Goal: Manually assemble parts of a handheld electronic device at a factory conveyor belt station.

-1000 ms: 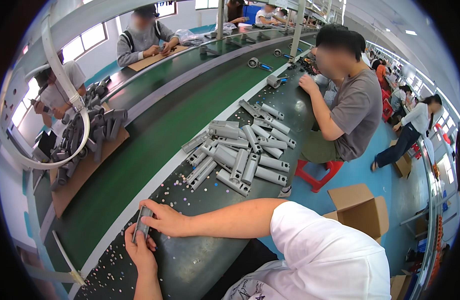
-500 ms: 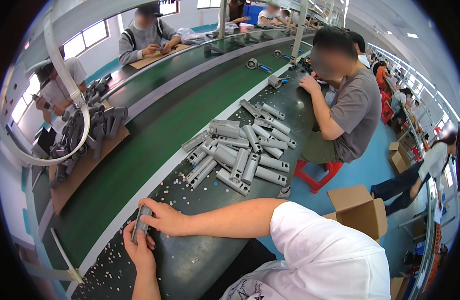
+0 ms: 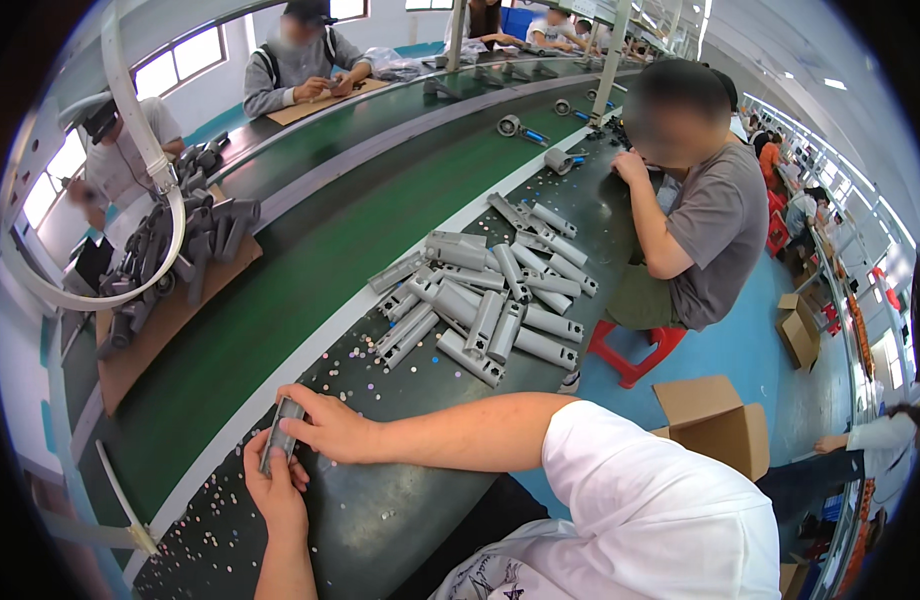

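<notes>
A grey plastic housing part (image 3: 281, 432), long and trough-shaped, is held tilted over the dark bench near its conveyor side. My left hand (image 3: 276, 492) is closed around its lower end. My right hand (image 3: 332, 425) grips the upper end, with the thumb across the part. Fingers hide some of the part's edges. Farther along the bench lies a heap of similar grey tubular housings (image 3: 500, 345), apart from both hands. Small round pale dots (image 3: 220, 520) are scattered over the bench surface around my hands.
A green conveyor belt (image 3: 310, 290) runs along the bench's left side. Across it, dark grey parts (image 3: 170, 235) are piled on cardboard. A co-worker (image 3: 715, 200) sits beyond the heap on a red stool (image 3: 635, 352). An open carton (image 3: 715, 425) stands to my right.
Both hands keep hold of the housing part, with only a slight shift of it and the fingers. The view has moved slightly. A person walking at the right has come nearer.
</notes>
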{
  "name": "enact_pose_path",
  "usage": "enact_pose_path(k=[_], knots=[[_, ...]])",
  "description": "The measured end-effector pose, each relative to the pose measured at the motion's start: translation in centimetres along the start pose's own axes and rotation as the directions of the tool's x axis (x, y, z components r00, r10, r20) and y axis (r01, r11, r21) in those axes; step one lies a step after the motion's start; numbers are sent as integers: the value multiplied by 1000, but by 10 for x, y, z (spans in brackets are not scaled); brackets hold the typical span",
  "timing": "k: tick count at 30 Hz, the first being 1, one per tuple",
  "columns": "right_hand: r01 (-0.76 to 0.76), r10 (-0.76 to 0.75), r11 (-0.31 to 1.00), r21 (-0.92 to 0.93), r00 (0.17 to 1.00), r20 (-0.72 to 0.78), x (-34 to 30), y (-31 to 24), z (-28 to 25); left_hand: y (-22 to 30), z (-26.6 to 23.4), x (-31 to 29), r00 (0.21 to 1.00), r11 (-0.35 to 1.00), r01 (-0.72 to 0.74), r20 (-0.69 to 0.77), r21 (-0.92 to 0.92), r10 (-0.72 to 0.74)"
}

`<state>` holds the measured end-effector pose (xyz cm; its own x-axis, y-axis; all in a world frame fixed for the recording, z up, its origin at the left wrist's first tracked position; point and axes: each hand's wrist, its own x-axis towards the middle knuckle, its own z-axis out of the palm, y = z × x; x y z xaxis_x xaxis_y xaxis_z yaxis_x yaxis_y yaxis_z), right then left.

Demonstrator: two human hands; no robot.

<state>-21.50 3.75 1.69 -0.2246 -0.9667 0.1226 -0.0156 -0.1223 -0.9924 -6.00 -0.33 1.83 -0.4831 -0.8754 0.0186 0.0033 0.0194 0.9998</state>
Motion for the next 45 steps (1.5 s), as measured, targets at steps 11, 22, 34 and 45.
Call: enact_pose_path(k=[11,22,34,45], knots=[[353,-513,777,-521,835,-201,-9,-58,-23,-6,-3,2,999,1000,2,-47,-7,-3],[-230,-516,425,-875,733,-443,68,-45,-379,-3,21,-6,971,793,-237,140,561,192],[-631,-504,329,-703,513,-695,132,30,-644,15,33,-3,957,571,-292,233,768,175],[-814,-267,98,-572,532,-803,144,24,-627,14,29,1,958,602,-285,241,746,154]])
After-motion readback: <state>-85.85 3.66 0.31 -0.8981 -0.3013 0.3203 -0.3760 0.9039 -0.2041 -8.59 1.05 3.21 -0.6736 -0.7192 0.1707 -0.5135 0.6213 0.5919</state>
